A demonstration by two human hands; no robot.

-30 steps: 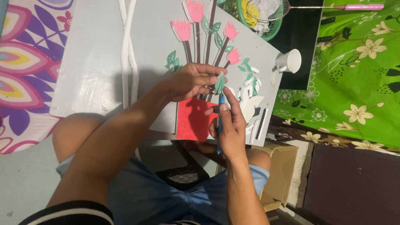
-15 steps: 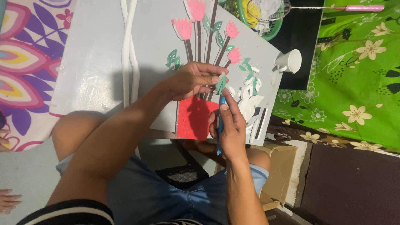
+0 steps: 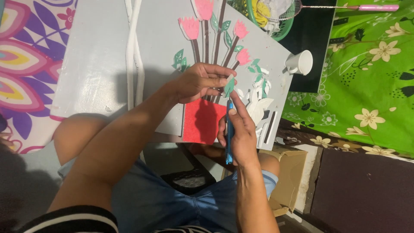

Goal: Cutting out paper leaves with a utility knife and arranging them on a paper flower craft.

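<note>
Grey and matte, the board lies across the person's lap and serves as the surface, with a bright cloth of pink, purple and yellow petal shapes beyond its left edge and a green cloth printed with pale flowers to the right. A white cup lies tipped on its side at the board's right corner, and a green basket with a racket across it sits past the top edge. Glued to the board are pink cut-out flowers on thin dark stems, small green leaves, a red felt-like rectangle and white cut shapes. The blue knife lies in the right hand with its long axis running nearly straight up and down the view, tip pointing away from the person toward the flowers, just above the red rectangle's right edge; the grip is closed around the handle, forefinger along the top. The left hand has its thumb and fingers pinched together on a small green leaf piece, held upright right at the knife's tip. Denim shorts and a cardboard box show below the board.
</note>
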